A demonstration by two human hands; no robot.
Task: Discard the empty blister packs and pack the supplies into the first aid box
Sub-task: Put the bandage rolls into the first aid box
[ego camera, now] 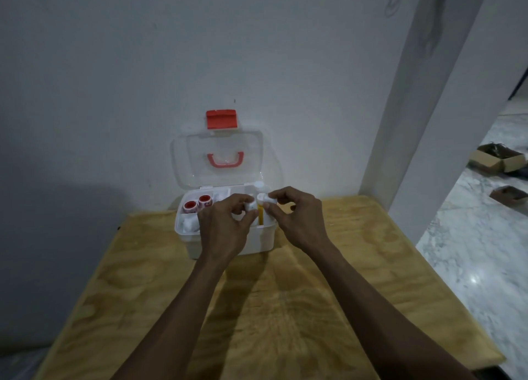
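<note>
A white first aid box (pixel 258 244) sits at the far edge of a plywood table (pixel 285 308), at about 12 o'clock from the person, with its clear lid (pixel 194 162) swung up and leaning back toward the grey wall (pixel 114 79); the lid carries a red handle (pixel 225 160) and, at its top edge, a red latch (pixel 221 119). Both hands are over the open box. The left hand (pixel 221 231) is curled, thumb and fingers pinched on a small white bottle (pixel 251 206) held above the box's middle. The right hand (pixel 300 222), at 3 o'clock from the left, is likewise closed – its fingertips grip the white cap of a bottle with amber contents (pixel 261 215) that stands upright in the box's right compartment. The two bottles are just beside each other, almost touching. In the tray at 9 o'clock from the hands, two red-cored tape rolls (pixel 197 205) sit side by side in the back-left compartment, and something white and soft (pixel 190 224) – too blurred to identify – lies in the front-left one. Another white cap (pixel 259 184) shows at the box's back right corner. Off at 2 o'clock, on the marble floor (pixel 471 265) beyond a white pillar (pixel 428 136), lie open cardboard boxes (pixel 498 161).
</note>
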